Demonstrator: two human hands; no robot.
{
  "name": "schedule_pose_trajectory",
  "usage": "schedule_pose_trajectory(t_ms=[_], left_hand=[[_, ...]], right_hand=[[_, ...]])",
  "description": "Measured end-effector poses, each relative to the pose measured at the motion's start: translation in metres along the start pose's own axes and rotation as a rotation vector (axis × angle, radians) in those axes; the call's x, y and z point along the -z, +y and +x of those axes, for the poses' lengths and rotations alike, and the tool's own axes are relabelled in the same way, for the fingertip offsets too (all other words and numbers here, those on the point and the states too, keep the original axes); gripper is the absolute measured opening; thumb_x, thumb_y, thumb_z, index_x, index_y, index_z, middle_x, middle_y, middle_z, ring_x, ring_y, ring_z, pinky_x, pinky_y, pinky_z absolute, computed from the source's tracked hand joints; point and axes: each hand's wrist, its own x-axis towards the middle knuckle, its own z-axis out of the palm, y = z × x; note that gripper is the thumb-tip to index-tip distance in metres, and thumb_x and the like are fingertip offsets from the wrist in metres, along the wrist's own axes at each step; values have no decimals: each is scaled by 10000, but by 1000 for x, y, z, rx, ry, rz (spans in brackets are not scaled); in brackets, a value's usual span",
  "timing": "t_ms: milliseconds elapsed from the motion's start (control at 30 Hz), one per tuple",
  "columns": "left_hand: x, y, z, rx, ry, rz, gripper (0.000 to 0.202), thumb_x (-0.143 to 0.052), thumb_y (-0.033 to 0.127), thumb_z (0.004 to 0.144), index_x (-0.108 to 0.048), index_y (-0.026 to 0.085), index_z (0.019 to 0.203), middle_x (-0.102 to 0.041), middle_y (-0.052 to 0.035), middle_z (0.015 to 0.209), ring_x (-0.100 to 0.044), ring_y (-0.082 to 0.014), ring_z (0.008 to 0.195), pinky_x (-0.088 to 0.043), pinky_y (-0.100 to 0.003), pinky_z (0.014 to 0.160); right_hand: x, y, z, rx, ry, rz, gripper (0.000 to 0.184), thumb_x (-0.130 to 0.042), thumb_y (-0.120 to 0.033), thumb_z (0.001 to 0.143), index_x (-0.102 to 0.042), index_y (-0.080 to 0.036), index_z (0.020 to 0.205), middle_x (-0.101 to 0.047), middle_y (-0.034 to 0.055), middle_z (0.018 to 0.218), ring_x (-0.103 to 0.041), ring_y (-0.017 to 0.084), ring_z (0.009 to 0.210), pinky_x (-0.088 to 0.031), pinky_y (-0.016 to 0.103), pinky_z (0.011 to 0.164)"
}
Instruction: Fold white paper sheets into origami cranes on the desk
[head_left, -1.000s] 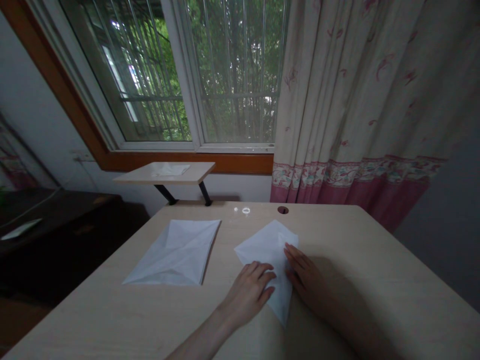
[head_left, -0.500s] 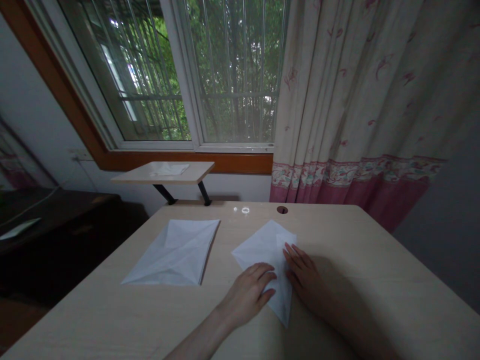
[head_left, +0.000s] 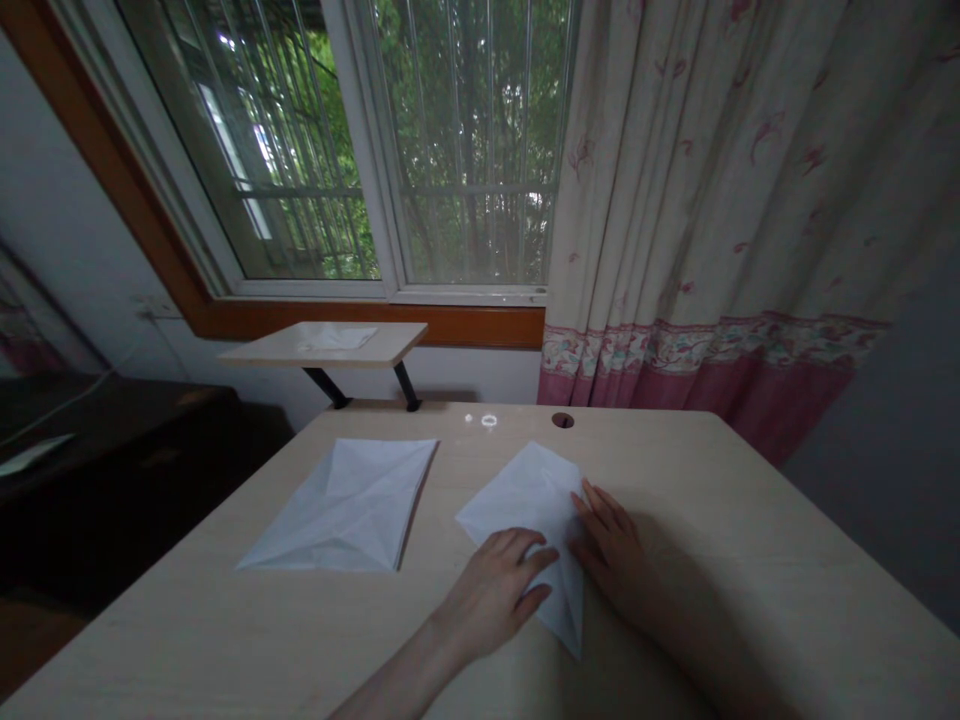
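A folded sheet of thin white paper (head_left: 517, 490) lies on the table, its lower end narrowing to a point towards me. My left hand (head_left: 504, 585) rests over its lower left side, fingers bent and apart. Along the right edge lies my right hand (head_left: 609, 540), its fingers stretched out and the tips touching the paper. Part of the sheet is hidden under both hands. To the left, a stack of white paper sheets (head_left: 352, 505) lies flat, creased on top.
The pale wooden table (head_left: 300, 640) has a round cable hole (head_left: 562, 421) near its far edge. A small raised shelf (head_left: 262, 350) stands at the back left with crumpled white paper (head_left: 341, 337) on it. A patterned curtain (head_left: 705, 250) hangs behind at the right.
The small flap that stood at the paper's upper right edge no longer shows. The sheet has shifted slightly, and my right fingertips have moved a little right along its edge.
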Motion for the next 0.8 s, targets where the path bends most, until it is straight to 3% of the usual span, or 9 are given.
schedule_pose_trajectory(t_ms=[367,700,800], left_hand=[[9,5,3,-36,-53,74,487,-534,219,916,-431,297,1386,-470,-73,1384,-464,-284,1216,-392,-477,1019],[7,-4,7,-63,-107,170,470,-517,361,936,-419,297,1391,-437,-69,1408,-447,-282,1203,-389,-447,1013],[11,-5,10,-86,-137,190,478,-510,382,938,-402,316,1400,-441,-63,1399,-449,-277,1192,-397,-434,1000]], right_hand=[[-1,5,2,-29,65,47,458,-467,-204,870,-493,-263,1323,-501,83,1405,-438,255,1304,-418,474,1036],[6,17,8,26,193,121,402,-408,-188,895,-545,-242,1269,-631,83,1237,-557,233,1161,-438,474,1004],[12,18,12,44,165,162,398,-413,-145,870,-572,-241,1222,-662,76,1162,-590,230,1095,-464,465,970]])
